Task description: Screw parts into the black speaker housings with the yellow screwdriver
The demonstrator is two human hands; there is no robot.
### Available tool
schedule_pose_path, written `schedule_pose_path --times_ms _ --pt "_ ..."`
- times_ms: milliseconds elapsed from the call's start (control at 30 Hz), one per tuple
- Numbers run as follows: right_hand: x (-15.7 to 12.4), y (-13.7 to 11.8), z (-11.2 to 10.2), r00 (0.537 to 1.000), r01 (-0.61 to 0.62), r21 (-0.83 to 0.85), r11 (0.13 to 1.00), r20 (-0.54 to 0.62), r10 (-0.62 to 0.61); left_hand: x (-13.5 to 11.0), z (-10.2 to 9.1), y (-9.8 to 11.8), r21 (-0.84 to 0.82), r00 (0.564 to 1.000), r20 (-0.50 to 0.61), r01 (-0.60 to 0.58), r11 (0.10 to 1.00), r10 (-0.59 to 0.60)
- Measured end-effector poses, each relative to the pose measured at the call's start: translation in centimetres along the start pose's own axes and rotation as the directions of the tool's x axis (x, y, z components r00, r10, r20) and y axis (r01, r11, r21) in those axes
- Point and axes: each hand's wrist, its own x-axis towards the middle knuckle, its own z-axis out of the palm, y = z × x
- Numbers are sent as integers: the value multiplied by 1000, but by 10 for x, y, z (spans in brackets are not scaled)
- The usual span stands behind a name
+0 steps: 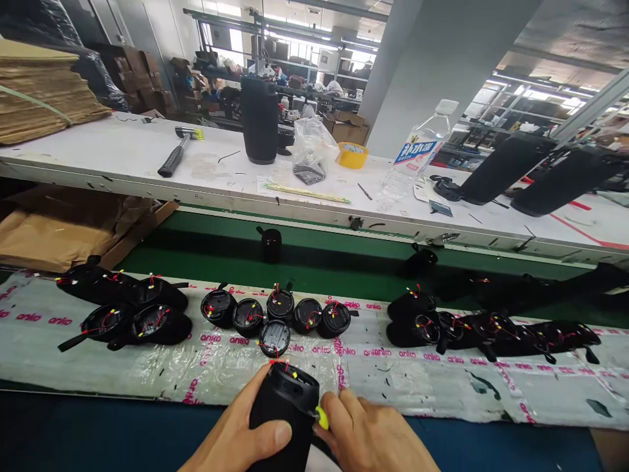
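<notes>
My left hand (250,426) is wrapped round a black cylindrical speaker body (285,423), its thumb across the front. The speaker's open end tilts up and away from me, with red wires and small white and yellow connectors at the rim. My right hand (366,426) is closed on a small tool with a yellow handle (322,418). The tool's tip meets the speaker's right side just below the rim; its exact kind is hidden by my fingers. Just beyond the speaker stands a round black speaker body (274,339) with its open end up.
Several wired black speaker bodies stand at centre, with a left group (157,324) and a right group (425,330) on the plastic-covered bench (211,383). Behind runs a green belt (324,242). The white shelf (221,177) holds a hammer (177,154), tape roll (352,155) and water bottle (417,154).
</notes>
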Motion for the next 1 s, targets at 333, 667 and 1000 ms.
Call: schedule_pose_path --times_ms 333,667,1000 --pt "10 -2 -14 993 66 -67 996 107 -59 -4 4 -7 212 981 -194 27 977 15" --pt "5 19 -11 965 -102 571 815 -143 221 0 11 3 -68 989 -127 65 996 -73" --pt "13 5 13 913 -363 768 528 181 365 2 -12 -3 -75 997 -41 59 995 -62"
